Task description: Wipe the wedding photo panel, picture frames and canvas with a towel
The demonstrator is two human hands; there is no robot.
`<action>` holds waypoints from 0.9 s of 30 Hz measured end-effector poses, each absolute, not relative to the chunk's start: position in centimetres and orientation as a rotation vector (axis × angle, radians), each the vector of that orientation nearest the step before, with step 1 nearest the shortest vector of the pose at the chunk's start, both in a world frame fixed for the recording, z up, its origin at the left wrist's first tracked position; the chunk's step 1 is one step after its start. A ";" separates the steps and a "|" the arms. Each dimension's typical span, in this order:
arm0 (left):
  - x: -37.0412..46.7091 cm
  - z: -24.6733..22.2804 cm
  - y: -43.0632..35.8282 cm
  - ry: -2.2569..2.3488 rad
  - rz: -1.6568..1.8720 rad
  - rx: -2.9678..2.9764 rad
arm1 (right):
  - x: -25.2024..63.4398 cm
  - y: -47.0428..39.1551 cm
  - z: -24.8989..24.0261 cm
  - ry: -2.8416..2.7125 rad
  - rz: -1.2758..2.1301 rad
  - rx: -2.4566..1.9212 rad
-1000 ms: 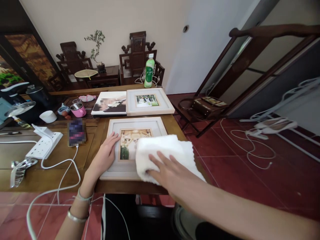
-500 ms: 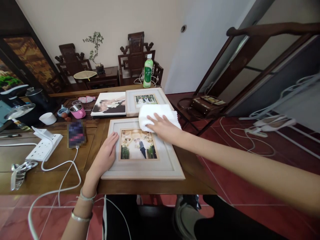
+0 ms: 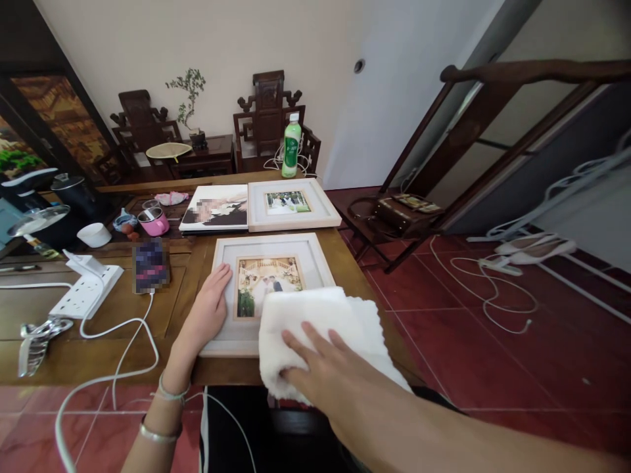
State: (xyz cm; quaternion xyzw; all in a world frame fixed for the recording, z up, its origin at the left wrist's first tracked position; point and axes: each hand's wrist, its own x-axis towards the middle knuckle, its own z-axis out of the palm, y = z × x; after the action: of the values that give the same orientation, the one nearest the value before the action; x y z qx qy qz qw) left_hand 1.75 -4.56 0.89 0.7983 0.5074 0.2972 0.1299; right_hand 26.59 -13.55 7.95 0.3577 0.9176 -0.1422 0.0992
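Note:
A light wooden picture frame with a wedding photo lies flat near the table's front edge. My left hand grips its left edge, fingers together along the border. A folded white cloth with a scalloped edge covers the frame's lower right corner and hangs partly past the table edge. My right hand presses on this cloth with fingers spread, the thumb tucked into a fold. Behind lie a second picture frame and a photo album with a white and black cover, side by side.
At the left are a white power strip, a blurred-out phone-like item on a cable, a silver hair claw, a pink cup and a white cup. A green bottle stands at the back; a wooden chair is at right.
My right hand has drawn the white cloth from the frame's upper right corner down toward me, over the lower right corner. The left hand stays at the left edge.

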 end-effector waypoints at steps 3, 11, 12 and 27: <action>1.7 1.1 -4.6 1.456 0.855 2.317 | 27.1 -12.0 7.4 2.757 -0.416 1.119; 1.9 0.7 -4.0 1.457 0.928 2.317 | 30.1 -0.3 6.3 2.909 0.098 1.315; 2.0 0.7 -4.0 1.462 0.929 2.314 | 30.4 1.1 6.3 2.880 0.145 1.333; 2.4 0.9 -4.0 1.504 0.967 2.311 | 27.8 -11.4 10.5 2.398 -0.364 1.198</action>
State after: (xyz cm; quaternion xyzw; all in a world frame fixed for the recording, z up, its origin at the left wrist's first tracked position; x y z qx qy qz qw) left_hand 2.39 -4.04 0.93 0.7860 0.5117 0.3291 0.1097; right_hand 27.80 -11.40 10.46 0.4324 0.8654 -0.1314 0.2166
